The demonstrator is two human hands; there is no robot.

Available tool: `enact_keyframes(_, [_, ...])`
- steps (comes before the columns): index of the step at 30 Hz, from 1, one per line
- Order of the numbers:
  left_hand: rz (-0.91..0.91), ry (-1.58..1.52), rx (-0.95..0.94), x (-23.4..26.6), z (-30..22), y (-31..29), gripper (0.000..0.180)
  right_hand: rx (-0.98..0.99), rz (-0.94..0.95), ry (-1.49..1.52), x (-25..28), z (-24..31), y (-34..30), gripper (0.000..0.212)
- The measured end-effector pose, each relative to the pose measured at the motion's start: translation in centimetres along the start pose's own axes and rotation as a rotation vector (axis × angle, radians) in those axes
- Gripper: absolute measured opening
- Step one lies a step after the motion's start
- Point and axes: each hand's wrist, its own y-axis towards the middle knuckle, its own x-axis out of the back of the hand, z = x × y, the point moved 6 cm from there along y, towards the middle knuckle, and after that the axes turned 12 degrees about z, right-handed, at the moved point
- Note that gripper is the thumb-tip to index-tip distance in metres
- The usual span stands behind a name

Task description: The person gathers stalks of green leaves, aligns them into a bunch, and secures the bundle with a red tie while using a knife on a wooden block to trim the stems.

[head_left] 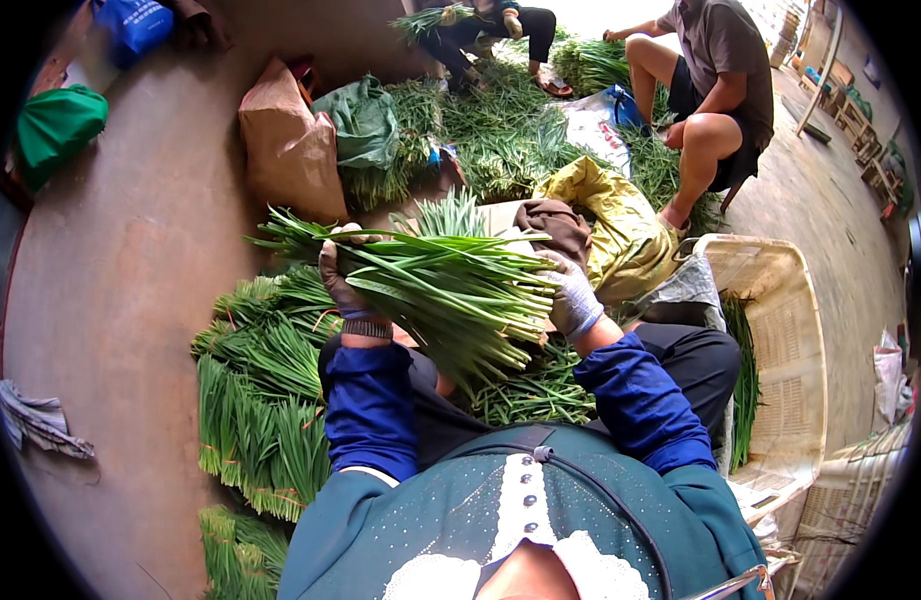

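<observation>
A thick loose bunch of garlic chives (445, 285) is held crosswise in front of my chest, its leaf tips to the left and pale cut ends to the right. My left hand (348, 280), in a dirty glove, wraps round the leafy end. At the stem ends my right hand (572, 295), also gloved, grips the edge of the bunch, its fingertips partly hidden. Below, loose chives (535, 390) lie between my legs. Beside my left arm are stacked tied bundles of chives (265, 400).
A cream plastic crate (780, 340) with chives inside stands at my right. Ahead lie a yellow sack (620, 225), a brown cloth (555, 225), a tan bag (290, 140) and a green sack (360, 120). Two people sit beyond, near heaps of chives (500, 140).
</observation>
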Motion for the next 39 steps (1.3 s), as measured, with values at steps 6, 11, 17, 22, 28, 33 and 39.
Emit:
enact_keyframes(6, [-0.004, 0.044, -0.082, 0.0, -0.5, 0.0, 0.023, -0.015, 0.029, 0.017, -0.6, 0.5, -0.8, 0.019])
enact_keyframes(11, [-0.018, 0.019, -0.152, 0.6, -0.5, 0.1, 0.023, 0.056, 0.011, 0.049, -1.3, 2.2, -2.3, 0.019])
enact_keyframes(17, [0.056, 0.037, -0.217, 1.0, -2.5, 0.0, 0.023, -0.623, 0.063, -1.592, 6.2, 4.4, -7.5, 0.021])
enact_keyframes(22, [0.109, -0.094, -0.183, -0.4, -1.9, 0.2, 0.015, -0.288, 0.038, -1.590, 3.5, 5.9, -9.7, 0.030])
enact_keyframes(28, [0.141, -0.019, -0.091, -1.5, -0.9, 0.1, 0.015, 0.117, 0.176, -1.660, -10.3, 9.4, -5.5, 0.032])
enact_keyframes(33, [0.117, -0.027, 0.004, -2.8, 1.5, -0.2, 0.016, -0.235, 0.192, -1.555, -7.4, 4.3, -2.6, 0.041])
enact_keyframes(39, [0.121, 0.012, 0.034, -2.7, 1.6, -0.5, 0.016, -0.282, 0.013, -0.605, -3.6, 0.9, -1.9, 0.023])
